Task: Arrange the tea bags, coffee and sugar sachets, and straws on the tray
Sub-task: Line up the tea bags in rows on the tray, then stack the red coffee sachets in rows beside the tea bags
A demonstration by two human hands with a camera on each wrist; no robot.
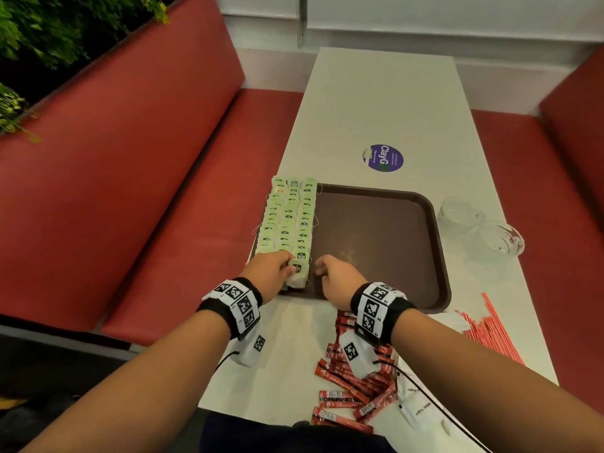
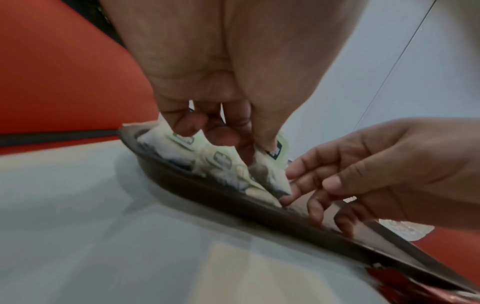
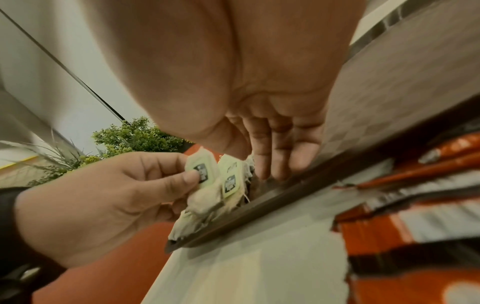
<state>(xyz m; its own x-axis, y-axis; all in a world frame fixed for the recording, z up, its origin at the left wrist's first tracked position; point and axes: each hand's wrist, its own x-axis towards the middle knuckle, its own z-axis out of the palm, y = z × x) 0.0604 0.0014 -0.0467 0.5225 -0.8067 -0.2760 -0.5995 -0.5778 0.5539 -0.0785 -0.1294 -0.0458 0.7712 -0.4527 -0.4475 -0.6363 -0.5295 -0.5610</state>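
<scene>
Head view: dark brown rectangular plastic tray (image 1: pixel 392 230) sits mid-frame on the long white counter (image 1: pixel 376 103). Three rows of pale green tagged tea bags (image 1: pixel 289 217) fill the tray's left strip, running from its far edge to its near edge. Left hand (image 1: pixel 273 271) is at the near end of those rows, thumb and fingers pinching the nearest tea bag (image 1: pixel 299 273). Right hand (image 1: pixel 335 273) is just right of it over the tray's near-left floor, fingers loosely bent and holding nothing.

Left wrist view: left fingers (image 2: pixel 228 137) pinch the tag end of a bag; right fingertips (image 2: pixel 293 174) touch the side of the bags at the tray rim.

Right wrist view: left thumb (image 3: pixel 182 181) pressed on a green tag, right fingers (image 3: pixel 275 156) pointing down to the tray floor beside the bags.

Lower centre of the head view: loose pile of red stick sachets (image 1: pixel 353 387) on the counter, near the tray's near edge, partly under the right wrist. Lower right: bundle of red-and-white striped straws (image 1: pixel 490 325) on the counter, just off the tray's near-right corner. Right of the tray: two clear glass jars (image 1: pixel 480 228) lying on their sides. Above the tray: round purple sticker (image 1: pixel 382 157) on the counter. Red padded bench seats (image 1: pixel 130 152) on both sides.
</scene>
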